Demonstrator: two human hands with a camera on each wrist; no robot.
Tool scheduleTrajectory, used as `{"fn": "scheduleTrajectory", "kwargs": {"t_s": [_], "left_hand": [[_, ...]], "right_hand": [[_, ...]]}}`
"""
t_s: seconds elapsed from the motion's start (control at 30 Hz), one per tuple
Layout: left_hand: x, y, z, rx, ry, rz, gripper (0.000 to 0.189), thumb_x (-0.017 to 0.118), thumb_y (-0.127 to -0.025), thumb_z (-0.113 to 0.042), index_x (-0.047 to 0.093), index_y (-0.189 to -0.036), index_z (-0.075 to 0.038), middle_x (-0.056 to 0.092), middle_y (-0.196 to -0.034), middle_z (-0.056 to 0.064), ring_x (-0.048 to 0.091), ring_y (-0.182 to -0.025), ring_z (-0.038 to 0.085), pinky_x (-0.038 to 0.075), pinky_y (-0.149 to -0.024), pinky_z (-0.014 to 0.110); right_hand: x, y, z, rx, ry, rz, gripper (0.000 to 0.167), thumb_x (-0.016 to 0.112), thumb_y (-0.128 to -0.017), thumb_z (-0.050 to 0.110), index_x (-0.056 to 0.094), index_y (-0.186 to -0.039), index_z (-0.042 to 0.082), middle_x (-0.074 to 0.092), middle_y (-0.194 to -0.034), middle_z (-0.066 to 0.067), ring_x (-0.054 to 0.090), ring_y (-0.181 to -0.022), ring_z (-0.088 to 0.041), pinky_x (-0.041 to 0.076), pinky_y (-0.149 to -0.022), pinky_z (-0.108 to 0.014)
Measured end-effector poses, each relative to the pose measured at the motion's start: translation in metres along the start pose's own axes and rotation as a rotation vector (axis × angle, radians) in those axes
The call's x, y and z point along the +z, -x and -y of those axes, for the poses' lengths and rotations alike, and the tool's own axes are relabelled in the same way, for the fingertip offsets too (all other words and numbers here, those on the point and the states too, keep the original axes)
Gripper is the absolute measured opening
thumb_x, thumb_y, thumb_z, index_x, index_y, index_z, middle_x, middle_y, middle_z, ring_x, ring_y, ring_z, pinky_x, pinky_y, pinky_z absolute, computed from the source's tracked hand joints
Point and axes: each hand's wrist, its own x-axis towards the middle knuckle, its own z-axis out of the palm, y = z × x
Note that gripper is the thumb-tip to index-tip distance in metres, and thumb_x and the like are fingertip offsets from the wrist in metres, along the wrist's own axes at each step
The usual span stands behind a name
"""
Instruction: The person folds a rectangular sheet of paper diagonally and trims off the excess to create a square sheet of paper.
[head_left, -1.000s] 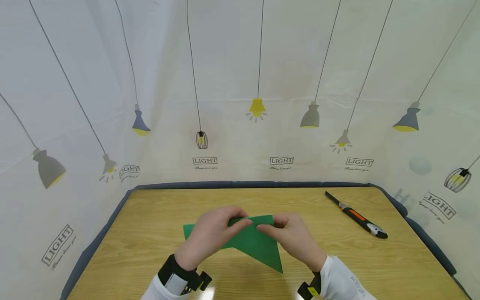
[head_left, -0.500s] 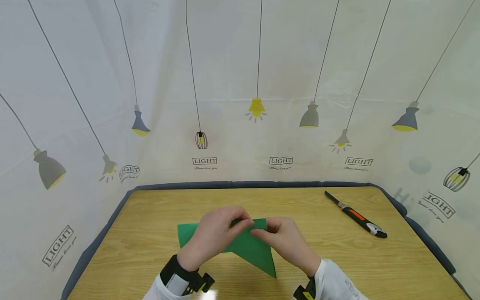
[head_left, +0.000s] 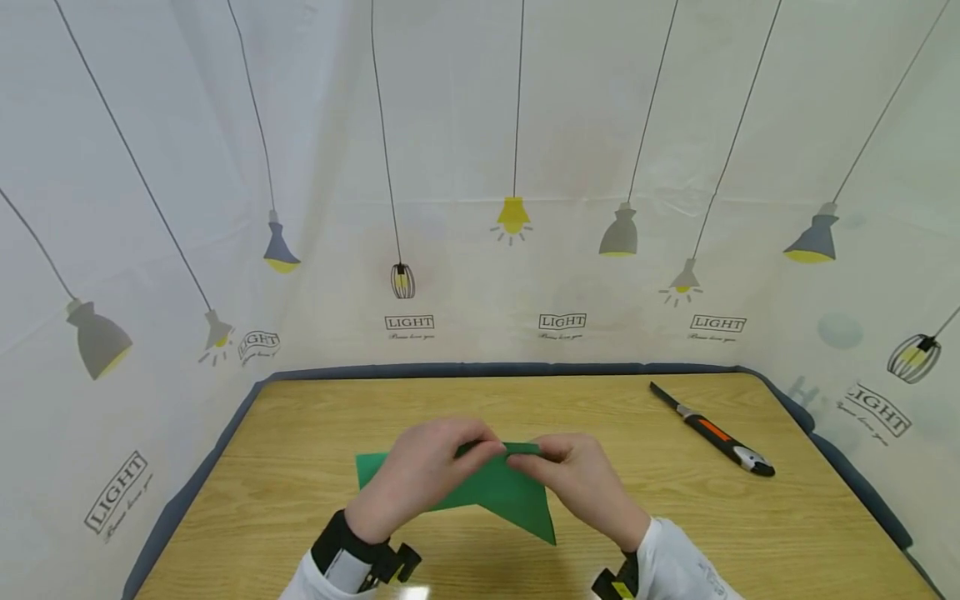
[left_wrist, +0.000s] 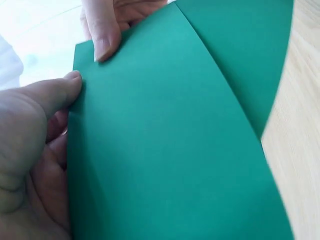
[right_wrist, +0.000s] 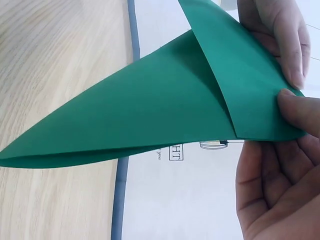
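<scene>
A folded sheet of green paper is held up over the table between both hands. My left hand pinches its upper edge near the middle, thumb in front and fingers behind. My right hand pinches the upper right corner in the same way. In the right wrist view the green paper shows a long layered point at the left and an overlapping flap near the hands. The left wrist view shows the paper's broad flap with a slanting edge; both thumbs press close together at its corner.
A utility knife with a black and orange handle lies on the wooden table at the back right. A white curtain printed with lamps surrounds the table, whose back and sides have a dark blue border.
The paper and both hands first shifted slightly left and down. Since then the paper's top edge by the right hand has tilted or curled over, and its lower point has risen a little.
</scene>
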Motion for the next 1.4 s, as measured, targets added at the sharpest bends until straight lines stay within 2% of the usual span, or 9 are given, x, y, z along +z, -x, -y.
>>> {"fn": "scheduleTrajectory", "kwargs": {"t_s": [0.1,0.23,0.37,0.5,0.6,0.73,0.87,1.03,1.4], "left_hand": [[-0.001,0.001,0.002,0.002,-0.004,0.014,0.020,0.056,-0.098,-0.042,0.073,-0.098,-0.032,0.068,-0.087,-0.018,0.054,-0.065,-0.004,0.045,-0.058,0.018],[-0.001,0.001,0.003,0.019,-0.019,0.013,0.020,0.056,-0.099,-0.040,0.073,-0.099,-0.030,0.069,-0.087,-0.016,0.053,-0.063,-0.005,0.044,-0.056,0.017],[0.001,0.001,0.004,0.042,-0.043,-0.001,0.017,0.058,-0.098,-0.037,0.073,-0.097,-0.029,0.069,-0.084,-0.016,0.052,-0.062,-0.007,0.044,-0.056,0.016],[0.000,0.002,0.006,0.038,-0.036,0.016,0.019,0.057,-0.098,-0.039,0.074,-0.096,-0.029,0.069,-0.083,-0.017,0.052,-0.060,-0.006,0.043,-0.055,0.017],[-0.001,0.002,0.008,0.017,-0.011,0.043,0.022,0.055,-0.098,-0.042,0.074,-0.097,-0.031,0.067,-0.082,-0.018,0.052,-0.059,-0.004,0.042,-0.054,0.018],[-0.001,0.003,0.012,0.016,-0.003,0.054,0.023,0.054,-0.099,-0.042,0.073,-0.096,-0.030,0.067,-0.080,-0.017,0.051,-0.058,-0.002,0.042,-0.053,0.019],[0.000,0.003,0.013,0.042,-0.026,0.039,0.022,0.055,-0.099,-0.041,0.073,-0.095,-0.029,0.066,-0.078,-0.016,0.049,-0.056,-0.003,0.040,-0.052,0.018],[0.000,0.004,0.012,0.069,-0.059,0.017,0.020,0.057,-0.098,-0.039,0.073,-0.095,-0.029,0.067,-0.078,-0.016,0.048,-0.056,-0.005,0.041,-0.053,0.017],[-0.001,0.004,0.009,0.080,-0.092,0.037,0.019,0.058,-0.098,-0.038,0.074,-0.096,-0.028,0.068,-0.081,-0.016,0.050,-0.059,-0.008,0.042,-0.055,0.015]], "right_hand": [[-0.003,0.001,0.000,-0.001,0.005,-0.012,0.027,0.067,-0.086,0.053,0.079,-0.089,0.029,0.075,-0.083,0.004,0.055,-0.061,-0.013,0.044,-0.060,-0.022],[-0.005,0.002,0.000,-0.009,0.018,-0.015,0.026,0.067,-0.086,0.053,0.079,-0.089,0.030,0.076,-0.087,0.007,0.057,-0.061,-0.012,0.045,-0.060,-0.023],[-0.005,0.002,-0.001,-0.015,0.024,-0.013,0.025,0.067,-0.086,0.053,0.079,-0.088,0.031,0.076,-0.087,0.008,0.052,-0.057,-0.012,0.042,-0.057,-0.022],[-0.005,0.002,-0.002,-0.019,0.017,-0.003,0.025,0.068,-0.086,0.052,0.079,-0.089,0.030,0.076,-0.089,0.007,0.056,-0.061,-0.012,0.043,-0.059,-0.022],[-0.006,0.003,-0.002,-0.001,0.009,-0.002,0.025,0.068,-0.086,0.052,0.079,-0.090,0.030,0.074,-0.079,0.001,0.046,-0.052,-0.010,0.038,-0.052,-0.021],[-0.008,0.004,-0.002,0.025,0.000,-0.005,0.027,0.068,-0.086,0.052,0.079,-0.089,0.028,0.072,-0.076,-0.002,0.040,-0.050,-0.009,0.036,-0.050,-0.022],[-0.008,0.003,-0.003,0.025,0.000,0.007,0.030,0.067,-0.087,0.052,0.078,-0.088,0.025,0.074,-0.082,0.000,0.055,-0.063,-0.012,0.044,-0.060,-0.024],[-0.008,0.001,-0.002,0.017,0.000,0.014,0.027,0.067,-0.088,0.051,0.076,-0.096,0.028,0.074,-0.087,0.003,0.066,-0.077,-0.020,0.052,-0.070,-0.028],[-0.007,0.000,0.001,0.000,0.011,0.001,0.025,0.067,-0.086,0.053,0.077,-0.098,0.033,0.074,-0.099,0.009,0.069,-0.090,-0.015,0.055,-0.080,-0.030]]}}
